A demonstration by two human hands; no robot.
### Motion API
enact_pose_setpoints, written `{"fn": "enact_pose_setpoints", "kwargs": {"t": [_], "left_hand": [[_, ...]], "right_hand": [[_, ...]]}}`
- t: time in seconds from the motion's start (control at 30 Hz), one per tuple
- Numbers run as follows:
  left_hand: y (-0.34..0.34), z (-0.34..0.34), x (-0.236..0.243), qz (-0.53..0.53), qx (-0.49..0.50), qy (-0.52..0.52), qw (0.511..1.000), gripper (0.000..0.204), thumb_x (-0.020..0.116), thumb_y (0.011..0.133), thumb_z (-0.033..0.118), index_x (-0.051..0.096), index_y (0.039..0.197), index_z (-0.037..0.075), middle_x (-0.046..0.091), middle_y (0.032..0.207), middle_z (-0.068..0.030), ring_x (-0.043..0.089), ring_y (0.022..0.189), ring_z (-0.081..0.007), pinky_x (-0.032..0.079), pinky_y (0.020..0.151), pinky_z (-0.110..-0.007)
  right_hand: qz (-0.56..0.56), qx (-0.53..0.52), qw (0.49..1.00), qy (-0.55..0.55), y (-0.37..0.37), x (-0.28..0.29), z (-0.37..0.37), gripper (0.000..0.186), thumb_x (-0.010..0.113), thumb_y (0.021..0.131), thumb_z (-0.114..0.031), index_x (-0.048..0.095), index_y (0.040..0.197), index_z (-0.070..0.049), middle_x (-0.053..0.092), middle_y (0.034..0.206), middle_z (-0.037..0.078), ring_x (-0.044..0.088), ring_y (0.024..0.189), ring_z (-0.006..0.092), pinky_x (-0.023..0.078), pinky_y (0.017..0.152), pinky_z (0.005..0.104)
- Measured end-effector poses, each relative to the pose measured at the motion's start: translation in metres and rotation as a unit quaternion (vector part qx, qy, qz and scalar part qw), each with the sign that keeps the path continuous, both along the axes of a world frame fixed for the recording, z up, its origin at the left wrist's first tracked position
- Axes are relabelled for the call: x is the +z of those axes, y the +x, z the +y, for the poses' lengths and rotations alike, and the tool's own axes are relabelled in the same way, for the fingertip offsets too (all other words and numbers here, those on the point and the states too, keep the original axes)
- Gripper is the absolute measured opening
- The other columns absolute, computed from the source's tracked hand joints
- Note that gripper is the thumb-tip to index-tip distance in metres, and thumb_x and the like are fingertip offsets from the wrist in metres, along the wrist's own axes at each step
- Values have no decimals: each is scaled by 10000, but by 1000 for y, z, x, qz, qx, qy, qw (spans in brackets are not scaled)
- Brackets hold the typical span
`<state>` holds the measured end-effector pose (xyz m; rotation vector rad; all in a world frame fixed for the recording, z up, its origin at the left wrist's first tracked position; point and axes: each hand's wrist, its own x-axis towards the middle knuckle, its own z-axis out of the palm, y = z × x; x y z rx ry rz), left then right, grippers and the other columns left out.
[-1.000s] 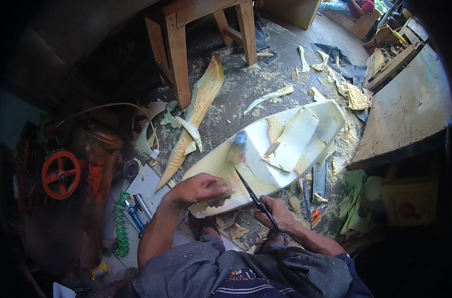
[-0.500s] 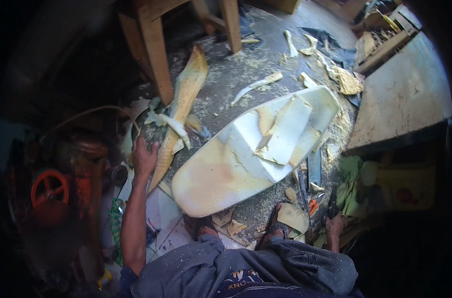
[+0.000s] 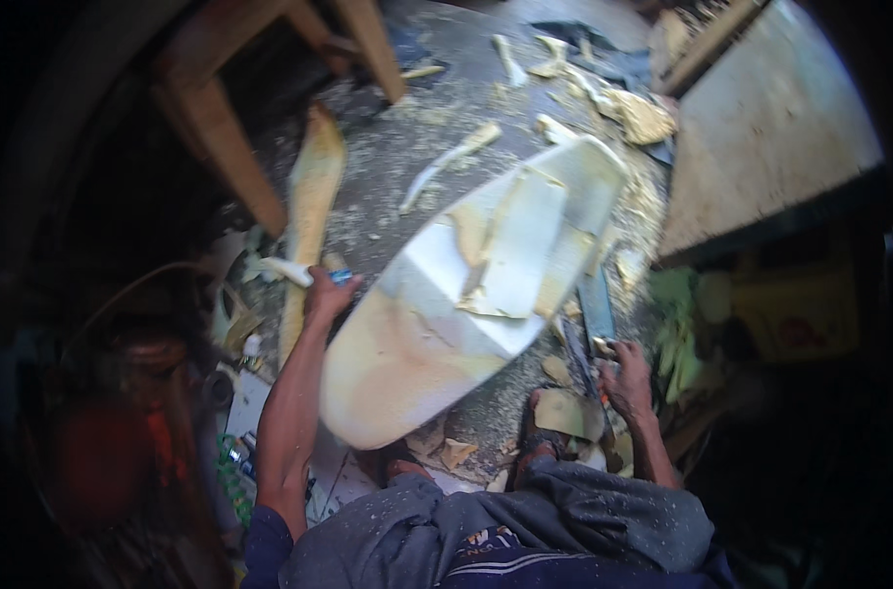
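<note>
workpiece: large pale oval board, lying flat on the floor, centre of frame, long axis running lower left to upper right.
surface state: lower-left half looks bare and smooth; upper-right half carries loose peeled slabs. Judged part-stripped, not cleaned off.
left hand: extended to the left of the board, just off its edge, fingers closed around a small blue-tipped object; too small to identify.
right hand: lower right of the board, low by the floor, fingers curled at a dark long-bladed tool lying beside the board. Cannot tell if it is gripped or only touched; blurred.
contact with board: neither hand on it now.
offcuts: long tan sliver left of the board; pale shavings and dust spread across upper centre of frame.
surroundings: wooden stool legs upper left; flat plank upper right.
progress call: roughly mid-way. Bulk shaping looks done, given the waste on the floor; loose slabs and upper-right end look unfinished.
</note>
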<state>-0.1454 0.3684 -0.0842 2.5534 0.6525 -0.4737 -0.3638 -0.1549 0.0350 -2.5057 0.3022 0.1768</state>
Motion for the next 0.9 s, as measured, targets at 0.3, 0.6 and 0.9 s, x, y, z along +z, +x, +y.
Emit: {"fn": "enact_pose_setpoints", "kwargs": {"t": [0.3,0.6,0.9], "left_hand": [[-44,-17,103,-272,60,-288,916,598,793,893,103,453,1363,-43,637,1230,-155,630,1104,-229,510,947,-346],[-116,-58,179,-262,48,-381,886,626,739,922,40,425,1458,-40,576,1343,-135,561,1220,-213,420,1084,-345],[-155,-71,167,-232,57,-431,870,632,741,916,27,424,1458,-44,557,1372,-160,571,1253,-233,482,1062,-368]], "right_hand": [[-33,-58,998,14,32,30,44,273,669,923,-61,662,1188,1,658,1102,200,706,939,362,565,818,425],[-94,142,981,97,64,30,97,286,667,951,-91,664,1226,-10,664,1125,207,704,993,368,575,849,437],[-94,131,977,139,54,19,93,243,667,939,-89,686,1166,-2,687,1090,194,702,998,370,567,851,423]]}}
